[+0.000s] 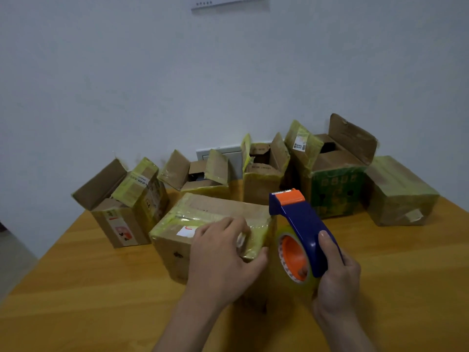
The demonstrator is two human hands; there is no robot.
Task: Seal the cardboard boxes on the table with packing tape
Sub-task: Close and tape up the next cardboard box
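- Near box (193, 224) is sitting mid-desk (76, 288), flaps down, with a clear strip running along its top seam. Judging it sealed or very nearly so.
- Left hand (223, 252) is gripping this box's right end. Its fingers (228, 223) are bending over the top and the thumb is lying on the near face, apparently pressing the strip's end flat.
- Right hand (337, 273) is holding the dispenser (302, 219) just right of the box, fingers clamped round the blue handle, blade end pointing up.
- Roll (280, 240) is sitting on the orange hub. Cannot tell whether the strip is cut free of it.
- Right box (398, 191) is lying closed at the far right, taped over. Counting it as done.
- Four boxes are standing open along the wall (152, 85): left box (121, 219), rear box (200, 184), middle box (261, 184) and green box (335, 191).
- Their flaps are sticking up with old yellowish tape clinging to them. All four are waiting to be sealed.
- Estimate: two of six are closed, so the task is running about a third through.
- What is remaining, by judgement: smoothing down this strip, then closing the flaps and taping each open box in turn.
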